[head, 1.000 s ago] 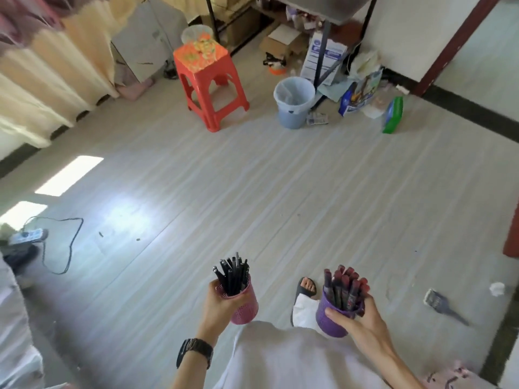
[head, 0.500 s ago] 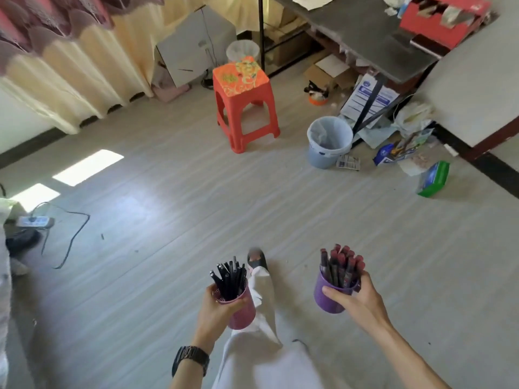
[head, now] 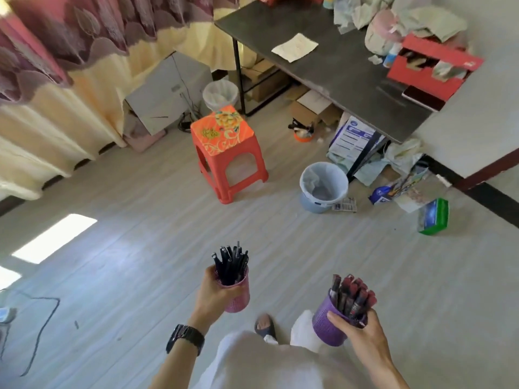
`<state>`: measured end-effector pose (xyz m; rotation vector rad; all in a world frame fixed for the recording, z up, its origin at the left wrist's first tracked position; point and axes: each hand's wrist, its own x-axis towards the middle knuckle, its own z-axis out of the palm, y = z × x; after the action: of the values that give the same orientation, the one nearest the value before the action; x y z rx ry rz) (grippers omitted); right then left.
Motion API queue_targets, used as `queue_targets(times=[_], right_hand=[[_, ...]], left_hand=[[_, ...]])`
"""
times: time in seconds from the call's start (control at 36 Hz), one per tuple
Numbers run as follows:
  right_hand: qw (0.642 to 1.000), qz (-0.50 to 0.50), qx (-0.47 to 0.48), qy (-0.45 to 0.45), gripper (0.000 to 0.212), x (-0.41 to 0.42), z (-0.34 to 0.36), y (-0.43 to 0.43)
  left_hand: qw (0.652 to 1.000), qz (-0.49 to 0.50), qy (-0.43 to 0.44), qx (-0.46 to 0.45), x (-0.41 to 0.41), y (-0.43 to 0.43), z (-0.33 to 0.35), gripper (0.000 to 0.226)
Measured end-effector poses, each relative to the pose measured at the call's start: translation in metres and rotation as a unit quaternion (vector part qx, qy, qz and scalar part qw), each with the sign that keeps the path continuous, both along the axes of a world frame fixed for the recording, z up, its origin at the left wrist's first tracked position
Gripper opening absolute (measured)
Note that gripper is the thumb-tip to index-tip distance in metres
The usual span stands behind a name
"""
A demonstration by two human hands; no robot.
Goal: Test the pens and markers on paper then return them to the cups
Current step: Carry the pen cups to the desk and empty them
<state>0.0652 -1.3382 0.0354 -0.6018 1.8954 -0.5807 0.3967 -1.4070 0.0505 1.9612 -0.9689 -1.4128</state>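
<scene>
We hold a cup in each hand: our left hand [head: 215, 296] wraps round the pink cup [head: 242, 299] of black pens [head: 230, 262], and our right hand [head: 360, 333] grips the purple cup [head: 323, 327] of red markers [head: 351, 296], both upright above the floor. Far right, a sheet of paper [head: 295, 47] lies on the dark table [head: 323, 80], beyond the orange stool [head: 224, 133]. Testing looks not yet begun; next we should set both cups beside that paper.
</scene>
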Motion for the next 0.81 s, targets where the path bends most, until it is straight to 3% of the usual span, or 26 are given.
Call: queue_targets(times=[0.22, 0.47, 0.69, 0.81], right_hand=[[0.999, -0.028, 0.007, -0.030, 0.096, -0.003, -0.022, -0.121], [0.999, 0.040, 0.023, -0.022, 0.064, -0.005, -0.024, -0.306], [0.990, 0.135, -0.031, -0.016, 0.081, 0.010, 0.007, -0.476], [0.988, 0.134, -0.067, -0.027, 0.085, 0.025, 0.021, -0.543]], left_hand=[[0.999, -0.005, 0.018, 0.036, -0.006, -0.113, -0.014, 0.097], [0.994, 0.082, 0.034, 0.067, -0.023, -0.230, -0.015, 0.089], [0.990, 0.122, 0.025, 0.061, -0.021, -0.343, -0.008, 0.082], [0.991, 0.117, 0.033, 0.058, -0.015, -0.399, -0.012, 0.084]])
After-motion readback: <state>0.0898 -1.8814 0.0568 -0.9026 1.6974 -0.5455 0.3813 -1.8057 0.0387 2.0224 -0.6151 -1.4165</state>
